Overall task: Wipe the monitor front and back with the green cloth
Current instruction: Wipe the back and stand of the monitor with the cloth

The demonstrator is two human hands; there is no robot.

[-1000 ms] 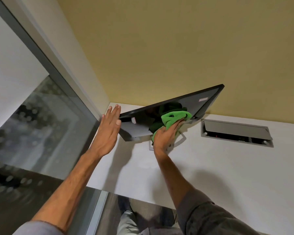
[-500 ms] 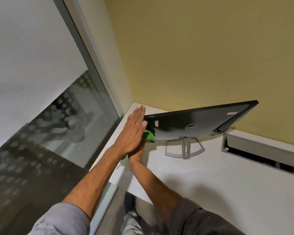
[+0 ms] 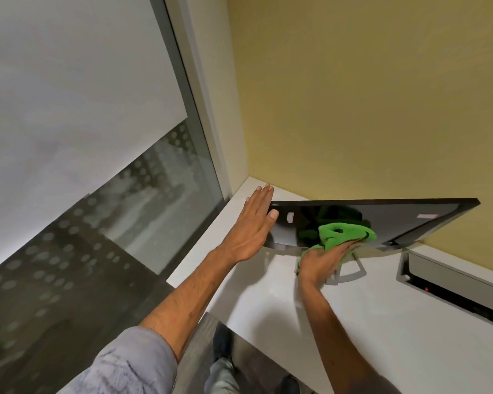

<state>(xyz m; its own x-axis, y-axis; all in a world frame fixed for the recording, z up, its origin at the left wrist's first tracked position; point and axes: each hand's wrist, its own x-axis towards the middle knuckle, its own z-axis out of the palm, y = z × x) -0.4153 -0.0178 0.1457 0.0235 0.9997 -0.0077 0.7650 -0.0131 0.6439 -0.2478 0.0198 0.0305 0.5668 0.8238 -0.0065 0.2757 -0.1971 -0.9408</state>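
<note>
The monitor (image 3: 410, 220) stands on a white desk (image 3: 382, 322) with its glossy black back towards me, tilted over its grey stand (image 3: 350, 273). My left hand (image 3: 254, 223) lies flat with straight fingers against the monitor's left edge, the thumb on the panel. My right hand (image 3: 325, 258) presses the bunched green cloth (image 3: 339, 236) onto the lower middle of the back panel, fingers stretched out over it. The cloth's reflection shows dark in the gloss above. The screen side is hidden.
A grey cable hatch (image 3: 453, 282) is set into the desk at the right of the stand. A yellow wall (image 3: 382, 109) rises just behind the monitor. A glass partition (image 3: 97, 223) runs along the left, meeting the desk's corner.
My right hand has slid the cloth from the monitor's left edge rightwards to the middle of the back panel, covering the logo. My left hand stays on the left edge.
</note>
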